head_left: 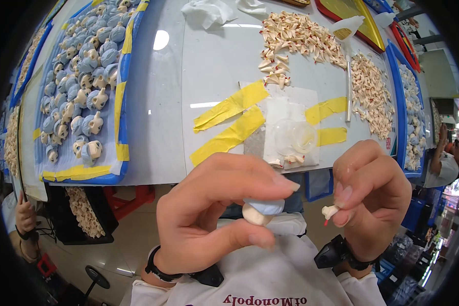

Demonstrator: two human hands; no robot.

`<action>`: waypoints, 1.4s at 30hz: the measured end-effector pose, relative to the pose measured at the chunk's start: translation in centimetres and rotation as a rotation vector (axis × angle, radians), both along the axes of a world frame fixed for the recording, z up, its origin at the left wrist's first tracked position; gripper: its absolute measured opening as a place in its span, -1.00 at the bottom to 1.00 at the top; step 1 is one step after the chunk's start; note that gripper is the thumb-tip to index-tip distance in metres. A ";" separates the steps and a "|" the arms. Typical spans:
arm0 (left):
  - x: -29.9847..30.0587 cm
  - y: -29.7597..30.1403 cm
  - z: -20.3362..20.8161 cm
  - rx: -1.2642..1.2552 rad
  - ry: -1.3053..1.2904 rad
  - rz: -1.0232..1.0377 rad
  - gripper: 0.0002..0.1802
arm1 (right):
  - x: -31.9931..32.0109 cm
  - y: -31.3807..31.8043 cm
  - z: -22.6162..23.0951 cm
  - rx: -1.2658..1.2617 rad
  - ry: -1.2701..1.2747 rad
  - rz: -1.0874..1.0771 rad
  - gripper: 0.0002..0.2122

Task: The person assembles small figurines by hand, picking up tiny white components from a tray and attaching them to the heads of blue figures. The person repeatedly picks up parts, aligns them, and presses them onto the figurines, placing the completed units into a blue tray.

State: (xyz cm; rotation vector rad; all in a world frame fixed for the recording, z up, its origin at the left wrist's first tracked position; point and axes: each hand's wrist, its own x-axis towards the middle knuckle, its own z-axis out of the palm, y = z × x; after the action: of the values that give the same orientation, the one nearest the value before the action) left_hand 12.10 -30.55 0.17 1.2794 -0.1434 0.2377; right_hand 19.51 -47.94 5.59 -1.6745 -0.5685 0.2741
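Currently, L hand [188, 214] has its grip closed on a small rounded piece, pale blue above & cream below [262, 210], held btwn thumb & fingers, just off the near edge of the pale grey worktop [163, 102]. R hand [377, 188] has its grip pinched on a tiny cream piece w/ a red tip [330, 210], red end down; the two held pieces are approx. level, apart from e/o.

Beyond the hands, a clear round shallow plastic dish [293, 137] sits on a white sheet, w/ yellow tape strips [229, 108] on both sides. Further back: a big pile of cream red-tipped bits [303, 38], plus a 2nd pile [371, 97] to the R, w/ a thin metal rod [349, 92] btwn. Far L, a blue-rimmed tray [120, 177] holds lots of blue-haired doll heads [89, 56].
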 end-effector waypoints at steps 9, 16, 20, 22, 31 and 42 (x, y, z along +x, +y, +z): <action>-0.1 -1.9 1.8 -0.233 0.229 0.136 -0.55 | -0.3 -0.3 0.1 0.027 0.035 -0.039 -0.75; 0.3 -0.7 0.5 0.112 -0.089 0.028 -0.61 | -0.4 -0.3 0.0 0.035 -0.015 0.133 -0.76; 0.0 -0.9 0.8 0.160 -0.065 0.057 -0.60 | -0.9 0.1 0.3 0.015 0.040 0.161 -0.80; 0.1 -0.9 0.9 0.222 -0.077 0.079 -0.59 | -1.1 0.5 -0.1 -0.021 -0.025 0.148 -0.83; -0.6 -1.3 1.9 0.541 -0.156 0.256 -0.64 | -0.3 1.1 0.1 -0.139 -0.473 0.177 -0.79; -0.7 -0.3 0.9 0.230 0.063 0.415 -0.58 | 6.3 -0.6 2.2 -0.332 -0.515 -0.050 -0.93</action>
State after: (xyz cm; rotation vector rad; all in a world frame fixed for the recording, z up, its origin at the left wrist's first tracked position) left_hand 11.37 -30.87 1.07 1.5373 0.1564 0.5481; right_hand 25.78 -48.50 7.80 -2.0942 -0.8966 -0.1154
